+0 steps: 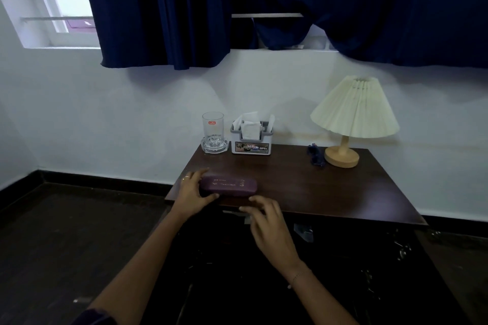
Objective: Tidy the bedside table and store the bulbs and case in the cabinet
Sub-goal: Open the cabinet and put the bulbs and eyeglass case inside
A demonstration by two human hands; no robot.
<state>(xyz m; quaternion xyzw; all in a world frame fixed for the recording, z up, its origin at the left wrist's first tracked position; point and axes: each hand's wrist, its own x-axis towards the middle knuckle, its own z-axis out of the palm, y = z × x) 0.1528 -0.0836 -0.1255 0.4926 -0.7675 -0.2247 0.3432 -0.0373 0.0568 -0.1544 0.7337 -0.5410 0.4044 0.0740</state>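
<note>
The left hand (194, 192) holds one end of the case (229, 186) lying on the table (317, 187), which looks hard, light and smooth, so the loose, empty right hand (266, 221) nearby could hold the other end.

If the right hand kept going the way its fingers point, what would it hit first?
Most likely the purple case, near its right end: the right hand points forward and left over the table's front edge, and the case lies just past its fingertips. The hand's height is unclear.
</note>
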